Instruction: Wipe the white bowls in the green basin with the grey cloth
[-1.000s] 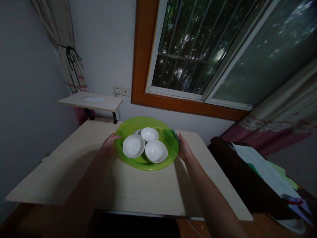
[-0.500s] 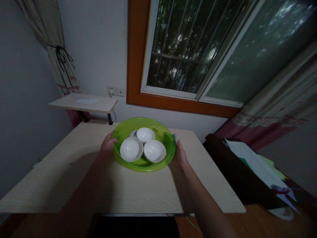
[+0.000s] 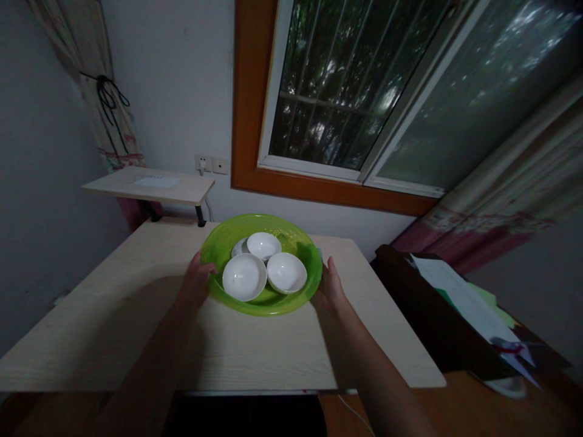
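Note:
A round green plastic basin (image 3: 300,243) sits over the far middle of a pale wooden table (image 3: 255,340). Inside it lie three white bowls (image 3: 245,277), mouths up, with a further white dish partly hidden behind them. My left hand (image 3: 197,280) grips the basin's left rim, thumb on top. On the right rim my right hand (image 3: 331,285) holds on, fingers curled under the edge. Whether the basin rests on the table or is lifted just off it I cannot tell.
A small wooden shelf (image 3: 150,185) with a white paper stands at the back left by a tied curtain (image 3: 107,103). A barred window (image 3: 346,91) fills the wall ahead. To the right, a dark piece of furniture (image 3: 437,321) carries papers.
The basin with the bowls has shifted slightly left and nearer between my hands. My view has drifted a little, so the room sits differently in frame.

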The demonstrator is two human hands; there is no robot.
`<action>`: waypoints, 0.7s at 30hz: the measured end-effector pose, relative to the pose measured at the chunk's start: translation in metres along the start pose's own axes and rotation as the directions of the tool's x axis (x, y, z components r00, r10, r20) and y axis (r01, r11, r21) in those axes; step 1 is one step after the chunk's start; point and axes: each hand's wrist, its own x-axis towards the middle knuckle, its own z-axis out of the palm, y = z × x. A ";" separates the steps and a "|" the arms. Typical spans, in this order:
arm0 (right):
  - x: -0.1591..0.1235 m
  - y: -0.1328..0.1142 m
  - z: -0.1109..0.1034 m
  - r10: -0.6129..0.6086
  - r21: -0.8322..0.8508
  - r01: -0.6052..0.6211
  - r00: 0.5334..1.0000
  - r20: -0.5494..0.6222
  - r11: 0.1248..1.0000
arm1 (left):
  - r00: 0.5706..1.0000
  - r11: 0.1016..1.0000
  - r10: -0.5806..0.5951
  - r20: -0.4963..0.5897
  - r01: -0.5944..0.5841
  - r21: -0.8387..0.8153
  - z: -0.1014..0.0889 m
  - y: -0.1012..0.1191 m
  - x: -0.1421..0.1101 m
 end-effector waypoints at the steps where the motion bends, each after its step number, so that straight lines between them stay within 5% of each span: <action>1: 0.005 -0.003 -0.001 0.009 0.004 -0.009 1.000 0.007 1.000 | 1.000 1.000 0.003 -0.020 -0.003 -0.015 0.001 0.002 -0.001; 8: 0.025 -0.013 -0.001 0.046 -0.022 -0.045 0.999 0.021 0.999 | 0.988 0.995 0.010 -0.156 -0.025 -0.093 0.018 0.009 -0.013; 16: -0.010 0.008 0.001 -0.024 0.072 0.027 0.999 -0.047 0.997 | 0.978 0.993 0.041 -0.203 -0.063 -0.098 0.024 0.006 -0.012; 21: -0.029 0.001 0.003 -0.184 0.112 0.203 0.970 -0.160 0.973 | 0.982 0.993 0.047 -0.184 -0.066 -0.094 0.019 0.003 -0.008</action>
